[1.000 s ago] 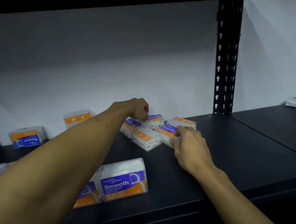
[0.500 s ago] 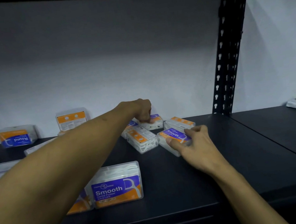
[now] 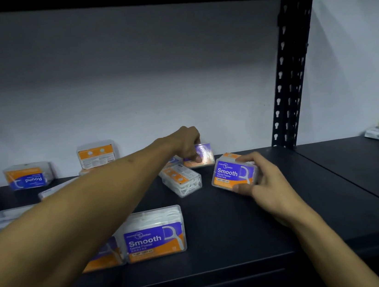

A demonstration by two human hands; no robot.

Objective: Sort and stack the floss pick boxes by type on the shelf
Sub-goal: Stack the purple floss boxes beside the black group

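Just right of the frame's centre, the right hand (image 3: 264, 181) grips a "Smooth" floss pick box (image 3: 233, 173), thumb on its near long edge and fingers curled over the far edge; the box is tilted with its purple label toward the camera. The left hand (image 3: 187, 142) reaches farther back, above centre, fingers curled down onto a second purple-and-orange box (image 3: 198, 155) that is too blurred to read; it appears to pinch it. Between the 2 hands an overturned box (image 3: 181, 180) lies flat on the dark shelf (image 3: 279, 228), its long axis running toward the lower right. The likely destination is the upright "Smooth" box (image 3: 154, 234) at lower centre, with another beside it partly hidden under the left forearm. It lies down and to the left of the right hand, nearer the camera, its long axis across the frame, so the held box probably needs turning level before stacking. A "Round" box (image 3: 27, 176) stands at the far left, well apart, and a back-facing box (image 3: 96, 154) leans near the wall.
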